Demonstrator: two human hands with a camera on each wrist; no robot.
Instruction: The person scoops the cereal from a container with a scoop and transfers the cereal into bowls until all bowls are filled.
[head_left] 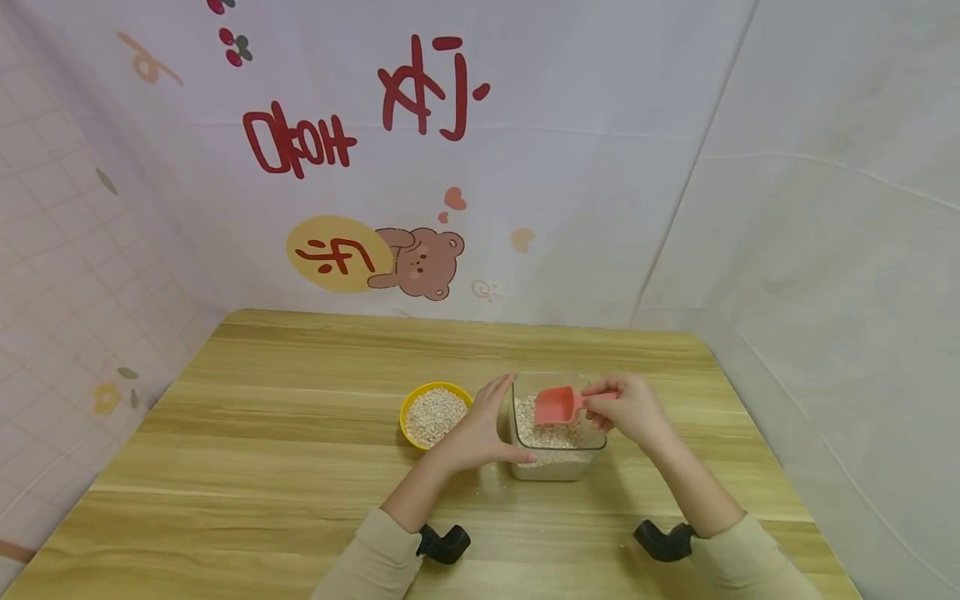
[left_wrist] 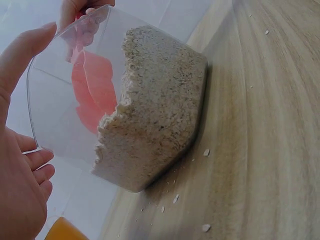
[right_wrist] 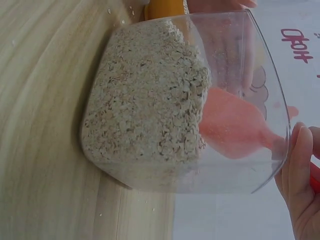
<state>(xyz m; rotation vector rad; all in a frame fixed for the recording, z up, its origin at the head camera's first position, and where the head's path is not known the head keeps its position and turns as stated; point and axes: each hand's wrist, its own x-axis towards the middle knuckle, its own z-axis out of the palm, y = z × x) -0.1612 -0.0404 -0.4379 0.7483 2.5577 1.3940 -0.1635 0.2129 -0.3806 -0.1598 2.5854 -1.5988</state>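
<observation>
A clear square plastic container [head_left: 551, 468] stands on the table, partly filled with rolled oats [right_wrist: 145, 95]. My left hand [head_left: 474, 438] holds its left side, thumb at the near face and fingers towards the far corner. In my right hand [head_left: 628, 410] is the handle of a pink scoop [head_left: 555, 406], pinched between thumb and fingers. The scoop's blade is inside the container; in the right wrist view its edge meets the surface of the oats. Left of the container sits a yellow bowl [head_left: 403, 421] filled with oats, just beyond my left hand.
The wood-grain table [head_left: 247, 467] has a few loose oat flakes [left_wrist: 206, 228] scattered near the container. White printed cloth [head_left: 570, 208] hangs behind and at both sides. A black camera mount [head_left: 444, 543] is on my left wrist, another [head_left: 664, 541] on my right.
</observation>
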